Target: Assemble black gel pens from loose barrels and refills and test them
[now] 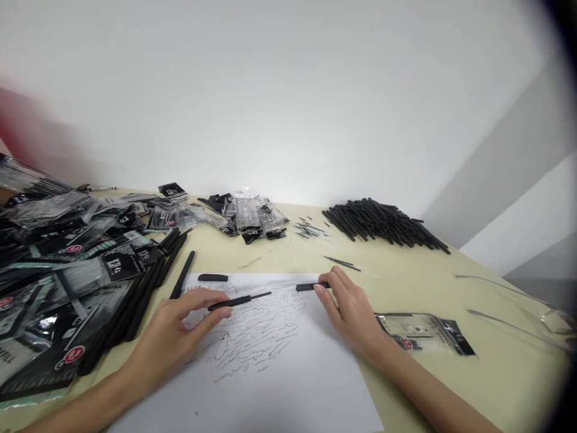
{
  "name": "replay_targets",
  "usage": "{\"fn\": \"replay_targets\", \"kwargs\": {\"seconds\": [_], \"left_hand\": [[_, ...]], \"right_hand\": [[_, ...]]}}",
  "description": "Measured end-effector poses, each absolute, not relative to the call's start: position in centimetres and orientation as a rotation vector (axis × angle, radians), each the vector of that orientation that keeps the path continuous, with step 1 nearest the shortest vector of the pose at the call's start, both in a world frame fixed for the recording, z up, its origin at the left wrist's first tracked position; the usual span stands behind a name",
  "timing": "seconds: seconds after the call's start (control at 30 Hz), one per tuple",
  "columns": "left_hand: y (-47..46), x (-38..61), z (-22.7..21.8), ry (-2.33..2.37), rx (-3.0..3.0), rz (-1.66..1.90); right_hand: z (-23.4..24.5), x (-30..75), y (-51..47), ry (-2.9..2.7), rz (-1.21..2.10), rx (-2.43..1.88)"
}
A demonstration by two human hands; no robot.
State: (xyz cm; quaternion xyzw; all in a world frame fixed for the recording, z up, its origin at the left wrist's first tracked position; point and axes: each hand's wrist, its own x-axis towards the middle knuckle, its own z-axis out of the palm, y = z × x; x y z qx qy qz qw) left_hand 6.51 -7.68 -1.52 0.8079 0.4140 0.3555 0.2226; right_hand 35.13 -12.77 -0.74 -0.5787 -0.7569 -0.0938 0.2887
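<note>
Between thumb and fingers, my left hand (180, 328) pinches a black pen front section (238, 301) with a thin refill sticking out toward the right. My right hand (354, 310) grips a short black pen barrel (305, 288), its end facing the refill with a gap between them. Both hands are over a white sheet of paper (288, 397) covered in scribbled lines. A black pen cap (213, 277) lies at the sheet's top edge, above my left hand. Beside my right wrist is a clear packet (424, 334) with a black end.
Refill packets (81, 240) are heaped on the left, with several black pens (139, 297) along their edge. More packets (255, 216) and small loose refill bits (309, 227) lie at the back. A pile of black pens (383, 222) rests back right; glasses (559, 322) are far right.
</note>
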Motion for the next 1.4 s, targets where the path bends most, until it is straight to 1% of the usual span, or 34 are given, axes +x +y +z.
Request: {"fn": "replay_targets", "kwargs": {"seconds": [0.4, 1.4], "left_hand": [[-7.7, 6.6, -1.6, 1.12, 2.27, 0.988], [-7.6, 6.4, -2.1, 1.05, 2.293, 0.836]], "right_hand": [[-0.8, 35.0, -12.8, -2.035, -0.219, -1.561], [-1.4, 34.1, -13.3, -2.347, -0.067, -1.451]]}}
